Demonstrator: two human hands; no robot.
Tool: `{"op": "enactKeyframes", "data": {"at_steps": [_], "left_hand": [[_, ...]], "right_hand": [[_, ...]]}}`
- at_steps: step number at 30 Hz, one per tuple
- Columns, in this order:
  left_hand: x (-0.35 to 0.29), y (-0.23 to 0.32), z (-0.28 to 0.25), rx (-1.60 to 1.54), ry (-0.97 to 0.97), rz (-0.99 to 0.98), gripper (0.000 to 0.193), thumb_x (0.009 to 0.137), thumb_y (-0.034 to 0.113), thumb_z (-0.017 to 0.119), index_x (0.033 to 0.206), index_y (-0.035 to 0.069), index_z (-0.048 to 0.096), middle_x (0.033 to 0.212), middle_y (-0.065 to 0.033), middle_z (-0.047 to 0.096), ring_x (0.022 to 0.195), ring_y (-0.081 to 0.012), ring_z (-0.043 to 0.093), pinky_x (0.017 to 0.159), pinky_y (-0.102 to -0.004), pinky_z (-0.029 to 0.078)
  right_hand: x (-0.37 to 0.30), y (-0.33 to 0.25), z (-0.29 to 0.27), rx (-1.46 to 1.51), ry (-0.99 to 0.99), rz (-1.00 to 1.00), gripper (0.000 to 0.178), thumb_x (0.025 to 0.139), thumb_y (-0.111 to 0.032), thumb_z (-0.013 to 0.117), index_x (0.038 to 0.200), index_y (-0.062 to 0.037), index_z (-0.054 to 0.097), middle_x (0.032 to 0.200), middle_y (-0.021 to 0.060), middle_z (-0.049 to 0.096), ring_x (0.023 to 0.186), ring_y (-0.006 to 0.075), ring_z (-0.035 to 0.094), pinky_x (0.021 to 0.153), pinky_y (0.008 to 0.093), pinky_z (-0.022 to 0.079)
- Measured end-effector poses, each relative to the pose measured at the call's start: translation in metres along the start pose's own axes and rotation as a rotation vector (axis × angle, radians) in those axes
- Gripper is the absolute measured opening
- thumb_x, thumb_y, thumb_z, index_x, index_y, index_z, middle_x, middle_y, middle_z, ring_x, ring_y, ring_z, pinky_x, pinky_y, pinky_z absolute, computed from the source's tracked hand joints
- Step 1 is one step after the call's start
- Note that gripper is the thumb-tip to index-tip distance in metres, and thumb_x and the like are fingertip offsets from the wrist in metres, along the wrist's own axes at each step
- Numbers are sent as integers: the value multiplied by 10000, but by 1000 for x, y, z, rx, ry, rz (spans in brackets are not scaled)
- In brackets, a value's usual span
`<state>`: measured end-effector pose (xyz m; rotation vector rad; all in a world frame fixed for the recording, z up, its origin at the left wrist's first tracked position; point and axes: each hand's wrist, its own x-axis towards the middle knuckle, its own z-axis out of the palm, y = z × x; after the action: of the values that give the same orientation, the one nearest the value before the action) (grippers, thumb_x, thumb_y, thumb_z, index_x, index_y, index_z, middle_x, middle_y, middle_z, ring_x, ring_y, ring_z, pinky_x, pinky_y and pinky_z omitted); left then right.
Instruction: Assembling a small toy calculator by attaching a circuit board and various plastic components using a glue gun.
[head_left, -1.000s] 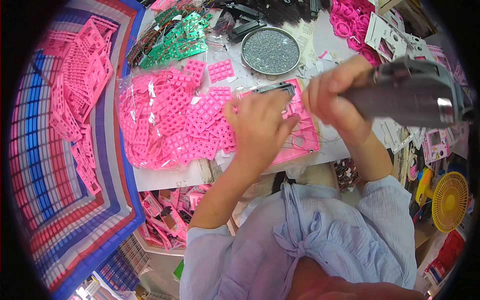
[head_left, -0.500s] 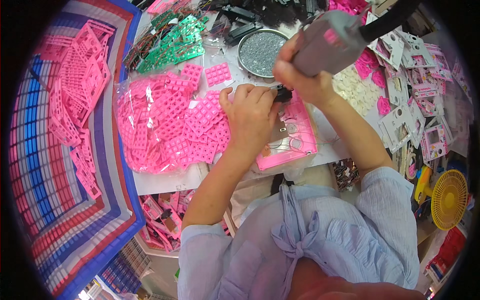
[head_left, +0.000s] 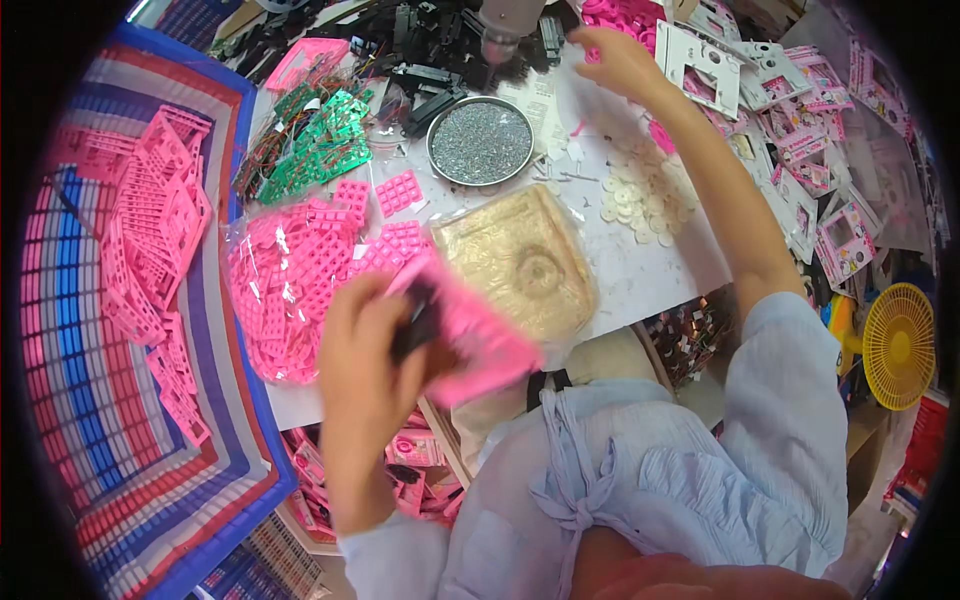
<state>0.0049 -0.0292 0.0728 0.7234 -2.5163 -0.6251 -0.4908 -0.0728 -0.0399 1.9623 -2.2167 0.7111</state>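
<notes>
My left hand (head_left: 362, 350) grips a pink plastic housing (head_left: 490, 345) with a black part (head_left: 418, 320) at its edge; both are smeared by motion. It holds the housing tilted, over the table's front edge and left of a tan pad (head_left: 480, 250) wrapped in clear plastic. Out at the far right, my right hand (head_left: 622, 65) is raised with its fingers apart and nothing in them. Just left of it hangs a grey power screwdriver (head_left: 508, 28), apart from the hand. Behind the pad stands a round dish of small screws (head_left: 480, 142).
A clear bag of pink keypads (head_left: 290, 290) lies at the left, green circuit boards (head_left: 320, 150) behind it. Off-white discs (head_left: 650, 195) and white-and-pink panels (head_left: 790, 130) lie right. Below the front edge, a box holds pink housings (head_left: 415, 450). A yellow fan (head_left: 898, 345) stands right.
My right hand has let go of the screwdriver, which now hangs farther back. My left hand has lifted the pink housing off the pad and carried it left and nearer to me.
</notes>
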Motion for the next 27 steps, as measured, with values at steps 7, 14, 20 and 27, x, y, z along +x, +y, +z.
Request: {"op": "enactKeyframes", "data": {"at_steps": [7,14,20,27], "left_hand": [[-147,26,-88,342,-591,-452,452,716,73,770,1126,28,584,1160,-169,620,1061,-408,593,915,-484,470],[-129,6,31,-334,-243,-496,371,903,110,721,1244,44,589,1120,-152,674,870,-233,680,765,-322,538],[-6,23,114,-1437,-182,-684,508,989,56,620,1419,35,351,976,-89,667,809,-148,659,706,-278,543],[-9,19,130,-1254,-87,-637,311,995,41,607,1218,-7,396,925,-121,650,728,-116,646,595,-258,525]], "right_hand": [[-17,0,24,-326,-52,166,441,821,-267,714,1217,-127,580,1103,190,612,948,425,665,814,509,553],[-109,-80,-22,958,-168,144,285,798,-36,715,1069,-69,631,1052,28,684,850,113,660,725,264,553],[-164,-199,-46,1371,-444,19,228,814,-6,731,1014,-42,629,1176,94,622,998,132,627,724,216,554],[-182,-218,-37,881,-160,79,196,848,-22,762,1031,12,700,1044,102,691,824,136,694,708,247,569]]}}
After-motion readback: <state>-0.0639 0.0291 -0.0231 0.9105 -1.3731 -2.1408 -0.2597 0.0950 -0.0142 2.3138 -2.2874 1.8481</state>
